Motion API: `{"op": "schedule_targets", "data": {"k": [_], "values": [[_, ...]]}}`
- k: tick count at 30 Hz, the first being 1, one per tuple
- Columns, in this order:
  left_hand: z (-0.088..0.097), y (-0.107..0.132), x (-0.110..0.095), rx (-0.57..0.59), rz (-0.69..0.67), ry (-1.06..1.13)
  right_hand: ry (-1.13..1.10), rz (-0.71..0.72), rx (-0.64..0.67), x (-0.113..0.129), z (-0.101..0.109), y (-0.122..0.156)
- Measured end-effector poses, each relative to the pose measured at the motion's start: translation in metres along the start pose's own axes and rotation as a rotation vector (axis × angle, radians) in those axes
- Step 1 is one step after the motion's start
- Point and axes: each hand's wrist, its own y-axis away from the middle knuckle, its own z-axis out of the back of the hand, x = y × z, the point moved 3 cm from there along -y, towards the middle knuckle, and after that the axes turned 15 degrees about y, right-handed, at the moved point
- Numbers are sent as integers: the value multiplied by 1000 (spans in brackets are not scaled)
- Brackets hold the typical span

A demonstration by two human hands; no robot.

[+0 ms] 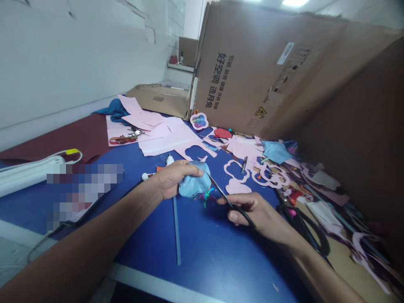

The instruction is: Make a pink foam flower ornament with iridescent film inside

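Observation:
My left hand [175,179] pinches a light-blue fabric piece [194,185] with a rounded, scalloped edge above the blue table. In my right hand [252,210] is a pair of scissors [232,204] with dark handles; the blades point up and left, and their tips meet the right edge of the fabric. Whether the blades are apart is too small to tell. Just below the fabric lie shiny multicoloured scraps [206,197]. A thin blue-grey strip [176,235] runs down the table beneath my left hand, and a white glue gun [169,160] lies partly hidden behind it.
Pink sheets [172,134] and cut-out flower outlines [235,170] cover the far side. Larger black-handled scissors [312,231] lie at the right among scraps. A big cardboard box [252,75] stands behind. On the left are a white power strip [31,172] and a pixelated object [85,193].

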Motion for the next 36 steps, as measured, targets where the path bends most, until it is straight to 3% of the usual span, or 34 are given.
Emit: {"op": "schedule_targets", "data": {"k": [24, 36], "values": [[-3, 3, -4, 118, 55, -23, 57, 34, 35, 4, 5, 3], [-4, 3, -3, 95, 28, -24, 91, 22, 2, 5, 6, 4]]}}
